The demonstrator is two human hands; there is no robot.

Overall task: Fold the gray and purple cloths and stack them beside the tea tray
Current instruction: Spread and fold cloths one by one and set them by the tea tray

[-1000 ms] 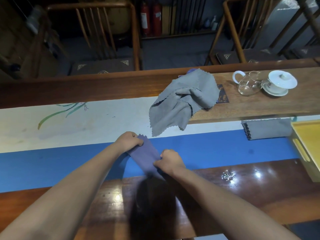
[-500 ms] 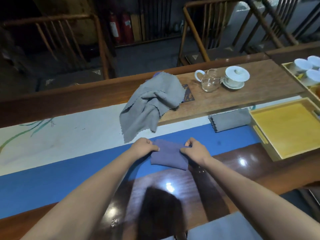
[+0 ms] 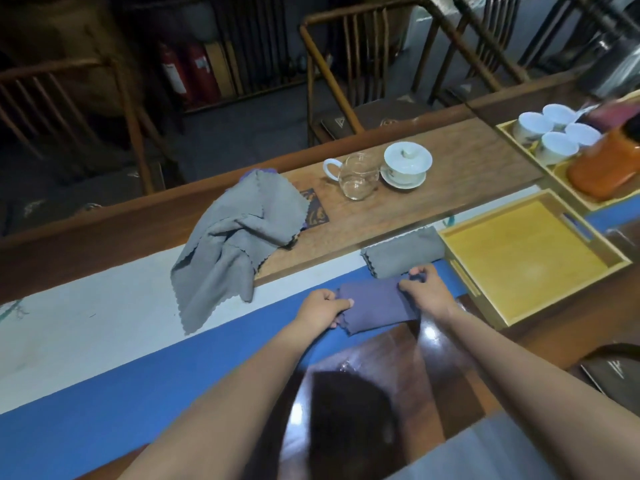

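Observation:
A folded purple cloth lies on the blue strip of the table runner. My left hand pinches its left edge, and my right hand pinches its upper right corner. Just beyond it, a folded gray cloth rests against the left side of the yellow tea tray. A larger gray cloth lies crumpled and unfolded, draped over the edge of the raised wooden board, with a purple corner showing under its far end.
On the wooden board stand a glass pitcher and a white lidded cup on a saucer. A second tray at far right holds several white cups and an orange vessel. Wooden chairs stand behind the table.
Both hands have carried the folded purple cloth to the right along the blue strip, up close to the folded gray cloth beside the yellow tray. The view has swung right.

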